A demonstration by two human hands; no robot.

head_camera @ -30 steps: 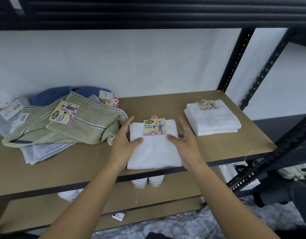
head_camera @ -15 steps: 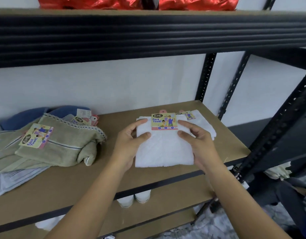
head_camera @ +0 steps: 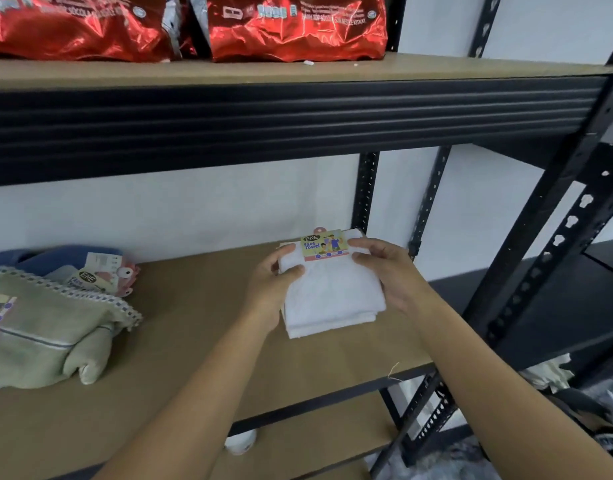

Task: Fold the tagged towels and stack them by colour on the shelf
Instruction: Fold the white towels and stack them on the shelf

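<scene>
Left hand (head_camera: pixel 270 289) and right hand (head_camera: pixel 391 275) are gripping the white towel (head_camera: pixel 329 292), now moved onto the white stack (head_camera: pixel 315 330), olive towels (head_camera: pixel 49 334) lying left of it.

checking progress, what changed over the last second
The left hand and right hand gripped the white towel and carried it right, onto the white stack. The green towel heap on the left stayed put.

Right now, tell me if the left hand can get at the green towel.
Probably yes, once free: the left hand grips the white towel, but only bare shelf board lies between it and the green towel.
</scene>
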